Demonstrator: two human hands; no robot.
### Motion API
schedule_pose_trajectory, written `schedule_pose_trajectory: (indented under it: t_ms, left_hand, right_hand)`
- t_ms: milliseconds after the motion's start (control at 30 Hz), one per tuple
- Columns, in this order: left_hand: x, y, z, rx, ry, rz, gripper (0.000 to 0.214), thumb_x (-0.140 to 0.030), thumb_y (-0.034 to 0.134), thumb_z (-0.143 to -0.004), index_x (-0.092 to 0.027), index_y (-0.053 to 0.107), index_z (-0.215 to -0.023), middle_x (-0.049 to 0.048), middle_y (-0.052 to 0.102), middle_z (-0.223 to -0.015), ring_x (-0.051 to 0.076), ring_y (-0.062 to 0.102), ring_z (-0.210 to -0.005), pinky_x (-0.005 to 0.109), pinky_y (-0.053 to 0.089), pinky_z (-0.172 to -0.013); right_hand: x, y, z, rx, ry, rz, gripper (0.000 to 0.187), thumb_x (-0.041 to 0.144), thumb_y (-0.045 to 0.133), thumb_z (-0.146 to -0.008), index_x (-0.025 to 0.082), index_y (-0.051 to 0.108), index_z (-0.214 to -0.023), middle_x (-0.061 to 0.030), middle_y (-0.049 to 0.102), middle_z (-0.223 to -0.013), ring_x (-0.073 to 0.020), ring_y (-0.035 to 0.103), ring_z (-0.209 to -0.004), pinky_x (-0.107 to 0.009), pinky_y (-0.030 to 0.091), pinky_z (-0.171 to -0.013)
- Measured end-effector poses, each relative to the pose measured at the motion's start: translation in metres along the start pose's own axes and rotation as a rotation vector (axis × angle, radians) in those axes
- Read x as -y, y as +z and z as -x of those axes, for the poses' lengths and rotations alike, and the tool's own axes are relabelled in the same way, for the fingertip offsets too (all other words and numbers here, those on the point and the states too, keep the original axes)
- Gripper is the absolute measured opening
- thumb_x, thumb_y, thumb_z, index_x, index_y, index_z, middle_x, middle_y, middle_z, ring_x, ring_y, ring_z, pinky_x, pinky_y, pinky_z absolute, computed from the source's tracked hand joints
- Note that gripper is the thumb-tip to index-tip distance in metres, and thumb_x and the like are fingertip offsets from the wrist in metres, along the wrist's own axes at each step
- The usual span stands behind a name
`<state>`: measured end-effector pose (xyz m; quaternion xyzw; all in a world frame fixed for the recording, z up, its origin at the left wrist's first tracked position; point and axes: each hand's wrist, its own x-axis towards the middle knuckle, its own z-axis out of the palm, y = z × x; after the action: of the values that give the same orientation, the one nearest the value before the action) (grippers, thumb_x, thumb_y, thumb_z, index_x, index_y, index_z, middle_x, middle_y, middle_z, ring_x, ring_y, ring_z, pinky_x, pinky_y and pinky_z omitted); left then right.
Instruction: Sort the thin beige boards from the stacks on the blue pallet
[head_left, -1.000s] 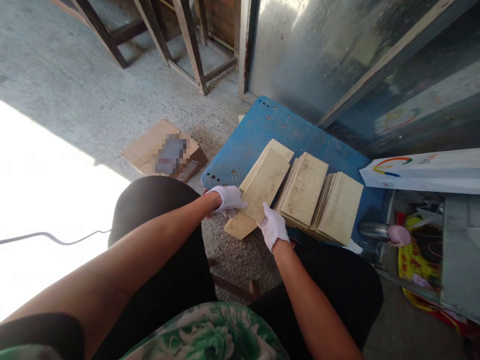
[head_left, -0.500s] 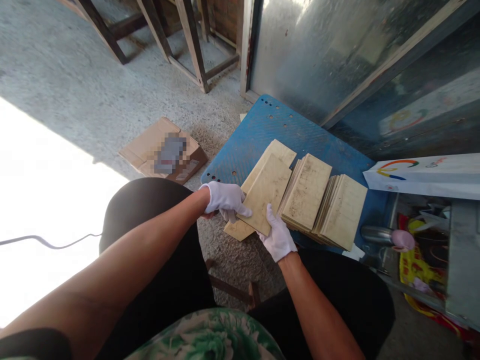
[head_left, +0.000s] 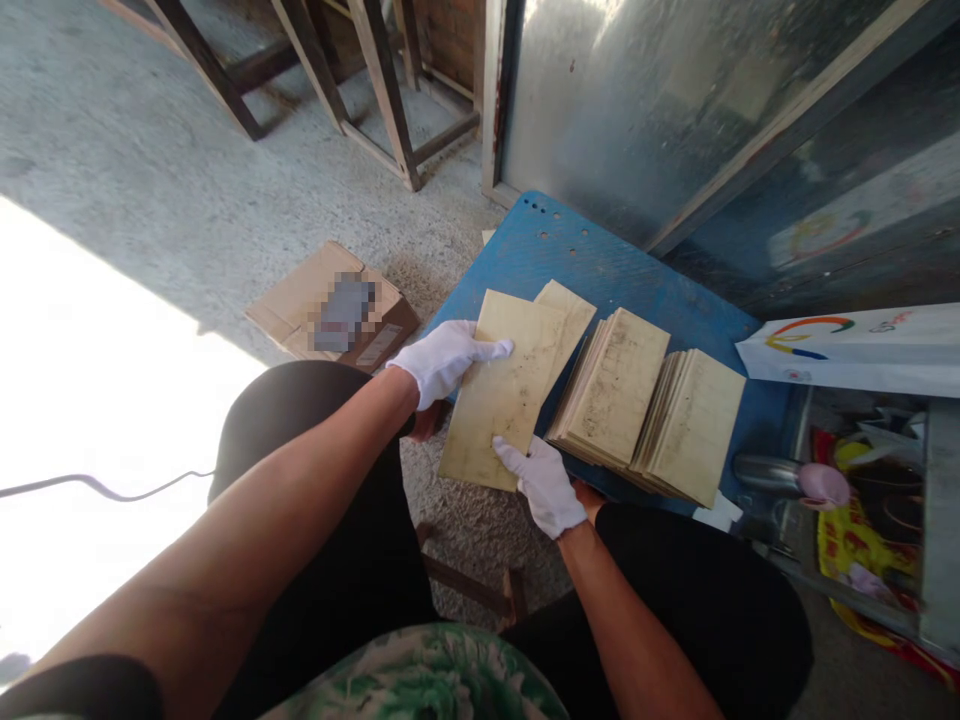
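Observation:
Both hands wear white gloves. A thin, pale wooden board [head_left: 504, 385] with dark smudges is held tilted between them. My left hand [head_left: 444, 362] grips its left edge, thumb lying across the face. At the lower right edge, my right hand [head_left: 545, 485] clasps it, thumb on top and fingers underneath. Partly hidden behind it, another pale board [head_left: 576, 312] lies on the blue table [head_left: 487, 260]. To the right stand two leaning stacks of similar boards, a middle stack [head_left: 619, 385] and a right stack [head_left: 697, 425].
A cardboard box [head_left: 292, 295] with a blurred item on top sits on the floor. Wooden stool legs [head_left: 382, 90] stand behind. At right are a white paper bag [head_left: 862, 350], a metal flask with a pink top [head_left: 823, 485] and an open drawer of clutter.
The held board has turned and shifted left, away from the boards behind. My left hand has moved up along its edge; my right hand has moved slightly down.

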<state>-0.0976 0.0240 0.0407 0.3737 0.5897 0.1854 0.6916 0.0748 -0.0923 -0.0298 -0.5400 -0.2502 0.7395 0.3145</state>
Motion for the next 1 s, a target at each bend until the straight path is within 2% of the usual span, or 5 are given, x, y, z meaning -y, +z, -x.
schedule_pose_trajectory:
  t_ms: [267,467,633,867,1000]
  left_hand:
    - [0.007,0.013,0.011,0.235,0.011,0.084,0.055,-0.04,0.077,-0.072,-0.016,0.064,-0.119,0.0096,0.072,-0.103,0.021,0.068,-0.092,0.031,0.056,-0.077]
    - [0.006,0.022,0.017,0.282,-0.096,0.026,0.048,-0.031,0.08,-0.069,-0.019,0.068,-0.114,0.0074,0.072,-0.106,0.018,0.069,-0.087,0.025,0.054,-0.071]
    - [0.006,0.024,0.02,0.336,-0.113,-0.057,0.043,-0.025,0.076,-0.073,-0.02,0.068,-0.115,0.0065,0.072,-0.108,0.016,0.068,-0.085,0.024,0.054,-0.07]
    - [0.008,0.022,0.007,0.439,0.0,-0.387,0.032,-0.021,0.076,-0.067,-0.02,0.074,-0.098,0.0023,0.074,-0.094,0.017,0.066,-0.085,0.027,0.052,-0.076]
    - [-0.006,0.02,0.006,0.336,0.082,-0.575,0.035,-0.027,0.076,-0.068,-0.017,0.074,-0.101,0.003,0.073,-0.092,0.018,0.063,-0.089,0.026,0.049,-0.08]
  right_hand:
    - [0.049,-0.022,0.002,-0.237,-0.13,0.556,0.041,0.052,0.073,-0.069,0.017,0.069,-0.09,-0.0064,0.074,-0.09,-0.0224,0.067,-0.086,-0.035,0.053,-0.082]
    - [0.09,-0.033,0.018,-0.388,-0.286,0.595,0.048,0.056,0.07,-0.071,0.015,0.069,-0.096,-0.0015,0.067,-0.068,-0.0141,0.059,-0.06,-0.026,0.049,-0.057]
    - [0.086,-0.04,0.023,-0.269,-0.127,0.446,0.051,0.058,0.072,-0.068,0.013,0.068,-0.093,0.0036,0.055,-0.048,-0.007,0.042,-0.037,-0.019,0.031,-0.035]
    - [0.065,-0.045,0.028,-0.137,-0.039,0.457,0.048,0.056,0.075,-0.067,0.014,0.067,-0.089,-0.0046,0.069,-0.064,-0.0133,0.062,-0.052,-0.022,0.05,-0.049]
    - [0.032,-0.042,0.024,-0.176,-0.004,0.413,0.049,0.055,0.076,-0.064,0.014,0.068,-0.089,-0.0058,0.071,-0.078,-0.0178,0.068,-0.062,-0.025,0.054,-0.051]
